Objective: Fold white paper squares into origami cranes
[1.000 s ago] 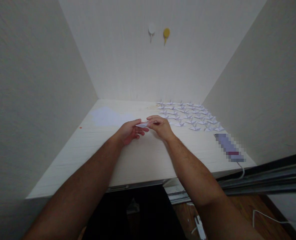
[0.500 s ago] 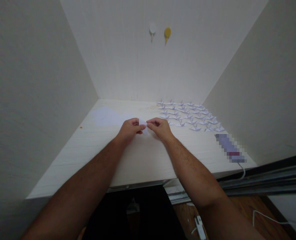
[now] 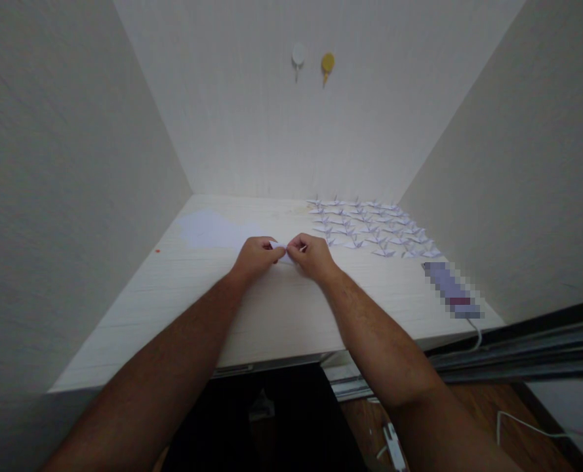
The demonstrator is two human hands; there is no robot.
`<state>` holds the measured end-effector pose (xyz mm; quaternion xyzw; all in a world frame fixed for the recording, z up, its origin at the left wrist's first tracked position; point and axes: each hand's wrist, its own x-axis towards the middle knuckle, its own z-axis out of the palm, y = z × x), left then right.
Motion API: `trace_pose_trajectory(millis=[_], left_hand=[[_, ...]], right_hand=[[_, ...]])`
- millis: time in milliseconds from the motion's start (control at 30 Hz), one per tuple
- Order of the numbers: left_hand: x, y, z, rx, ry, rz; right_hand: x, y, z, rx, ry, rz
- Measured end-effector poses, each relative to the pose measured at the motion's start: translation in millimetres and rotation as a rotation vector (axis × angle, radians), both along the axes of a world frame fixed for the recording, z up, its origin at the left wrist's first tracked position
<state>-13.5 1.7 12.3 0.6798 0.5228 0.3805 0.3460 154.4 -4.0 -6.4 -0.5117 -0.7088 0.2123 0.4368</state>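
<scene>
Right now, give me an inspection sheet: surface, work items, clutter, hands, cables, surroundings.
Surface: white, wood-grained tabletop; faint yellowish mark toward the back.
Work items: small folded white paper; folded white paper cranes in rows, back right; flat white paper sheets, back left.
Clutter: tiny orange speck at left; flat purplish rectangular object at right, pixelated, identity unclear.
Hands: left hand and right hand both pinch that folded paper.
Cables: white cord at the purplish object's near end; thin white cable on the brown floor.
Surroundings: pale walls; round white hook and round yellow hook at back.
</scene>
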Motion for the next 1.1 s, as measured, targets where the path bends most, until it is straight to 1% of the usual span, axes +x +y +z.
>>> trace_pose_trajectory(millis=[100,233,433,533,633,767,867,933,1000,1100], left_hand=[[0,-1,1.4,-0.012,0.037,-0.014],[2,-1,0.8,-0.045,0.039,0.014],[3,-3,-2.3,-0.082,-0.054,0.046],[3,-3,-2.2,-0.094,-0.067,0.059],[2,-2,-2.4,-0.118,-0.089,0.064],[2,-1,-2.3,-0.134,-0.124,0.068],[2,-2,-0.5,-0.083,-0.097,0.058],[3,-2,1.1,-0.05,-0.103,0.047],[3,-2,1.8,-0.032,-0.141,0.036],[4,-1,0.9,-0.031,-0.223,-0.005]], right_hand=[[0,-1,-0.2,0.017,-0.083,-0.005],[-2,-4,3.1,0.05,-0.244,-0.042],[-6,-6,7.3,0.207,-0.528,-0.089],[-6,-5,7.1,0.259,-0.608,-0.066],[-4,-4,6.8,0.277,-0.616,-0.008],[-1,-4,4.4,0.296,-0.509,0.054],[1,-2,0.6,0.289,-0.28,0.067],[1,1,-1.2,0.22,-0.064,0.046],[2,4,-1.2,0.103,0.139,0.014],[2,8,1.2,-0.052,0.364,0.016]])
